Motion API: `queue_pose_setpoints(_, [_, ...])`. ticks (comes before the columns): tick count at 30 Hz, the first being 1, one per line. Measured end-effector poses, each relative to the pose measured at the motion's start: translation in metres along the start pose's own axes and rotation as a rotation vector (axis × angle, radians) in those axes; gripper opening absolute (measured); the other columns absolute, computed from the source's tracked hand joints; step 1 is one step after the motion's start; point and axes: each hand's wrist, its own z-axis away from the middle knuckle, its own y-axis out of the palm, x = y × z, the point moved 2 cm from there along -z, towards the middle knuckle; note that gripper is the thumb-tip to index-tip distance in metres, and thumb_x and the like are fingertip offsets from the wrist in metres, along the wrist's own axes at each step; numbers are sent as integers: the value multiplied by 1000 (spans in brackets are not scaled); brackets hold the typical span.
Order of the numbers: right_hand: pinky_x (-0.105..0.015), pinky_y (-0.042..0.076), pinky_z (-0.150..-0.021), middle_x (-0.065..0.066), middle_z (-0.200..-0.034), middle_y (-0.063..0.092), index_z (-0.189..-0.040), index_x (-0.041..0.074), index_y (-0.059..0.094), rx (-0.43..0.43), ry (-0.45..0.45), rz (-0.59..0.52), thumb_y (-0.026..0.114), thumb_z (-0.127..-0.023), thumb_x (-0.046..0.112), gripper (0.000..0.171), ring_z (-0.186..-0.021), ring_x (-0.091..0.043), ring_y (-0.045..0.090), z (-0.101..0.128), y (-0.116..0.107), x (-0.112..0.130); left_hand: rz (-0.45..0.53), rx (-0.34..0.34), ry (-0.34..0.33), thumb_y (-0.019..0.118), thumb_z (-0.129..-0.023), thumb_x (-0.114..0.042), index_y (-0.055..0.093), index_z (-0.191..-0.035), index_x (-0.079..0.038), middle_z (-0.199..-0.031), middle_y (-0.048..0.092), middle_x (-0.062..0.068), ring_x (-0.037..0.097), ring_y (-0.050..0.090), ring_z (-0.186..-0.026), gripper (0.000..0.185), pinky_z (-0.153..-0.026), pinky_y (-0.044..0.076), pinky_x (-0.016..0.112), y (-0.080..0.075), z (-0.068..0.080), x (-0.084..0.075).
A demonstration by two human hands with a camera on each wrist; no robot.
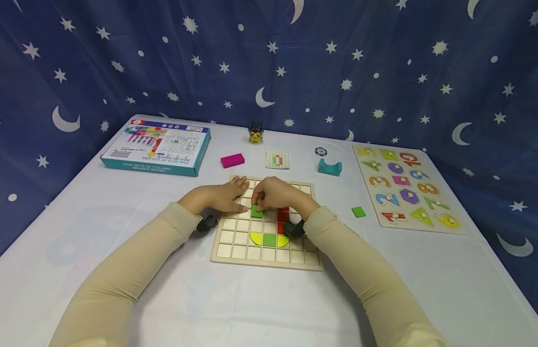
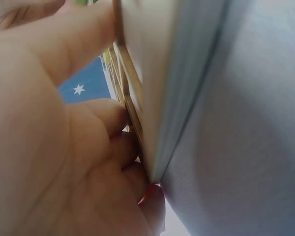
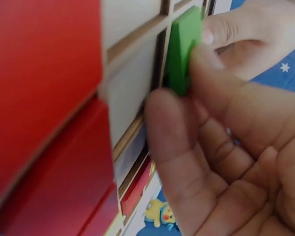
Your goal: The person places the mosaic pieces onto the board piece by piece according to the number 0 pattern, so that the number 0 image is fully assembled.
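A wooden grid board [image 1: 234, 250] lies on the table. My right hand [image 1: 275, 193] pinches a green square tile [image 1: 257, 212] at a cell left of the board's middle; in the right wrist view this green tile [image 3: 183, 51] stands tilted against the cell's edge, thumb and finger on it. My left hand [image 1: 223, 196] rests on the board's upper left edge with its fingers extended. Red tiles [image 1: 283, 215] fill cells beside the right wrist. Lower down, a yellow piece [image 1: 256, 238] with a curved edge, a green square [image 1: 269, 240] and another yellow piece [image 1: 282, 240] sit in a row.
Behind the board are a magenta block [image 1: 232, 160], a small pattern card [image 1: 277, 160], a toy figure [image 1: 255, 132], a teal arch block [image 1: 330, 167] and a poker chip [image 1: 321, 151]. A loose green tile [image 1: 358, 212] and number puzzle [image 1: 407, 193] lie right, a box [image 1: 158, 147] left.
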Motion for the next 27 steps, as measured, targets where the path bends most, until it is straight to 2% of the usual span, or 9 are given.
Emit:
queue_pose_setpoints(8, [-17, 43, -60, 0, -69, 61, -85, 6, 69, 48, -9, 58, 69, -80, 5, 5, -62, -7, 50, 0, 4, 3, 4, -2, -1, 50, -94, -37, 6, -146, 3, -153, -6, 19, 37, -13, -140, 78, -113, 1, 51, 0, 0, 0])
queue_pose_setpoints(15, [-20, 40, -60, 0, -73, 60, -89, 8, 70, 14, 28, 91, 70, -81, 9, 8, -64, -9, 48, 10, -5, 0, -6, -3, 7, 49, -94, -37, 5, -146, 4, -153, -7, 20, 37, -12, -140, 79, -113, 1, 50, 1, -2, -1])
queue_pose_setpoints(22, [-22, 44, -59, -2, -75, 61, -92, 7, 70, -16, 126, 47, 68, -81, 5, 11, -63, -12, 51, 34, -23, -23, -3, 3, -6, 49, -94, -35, 4, -146, 2, -153, -8, 19, 35, -13, -140, 78, -114, 1, 49, 1, -1, -1])
queue_pose_setpoints(27, [-23, 40, -55, -3, -71, 56, -91, 6, 69, -49, 203, 17, 63, -80, -1, 15, -62, -14, 47, 56, -37, -46, 1, -6, 3, 50, -94, -34, 5, -146, 3, -153, -7, 19, 36, -13, -140, 78, -113, 1, 50, 2, -1, 1])
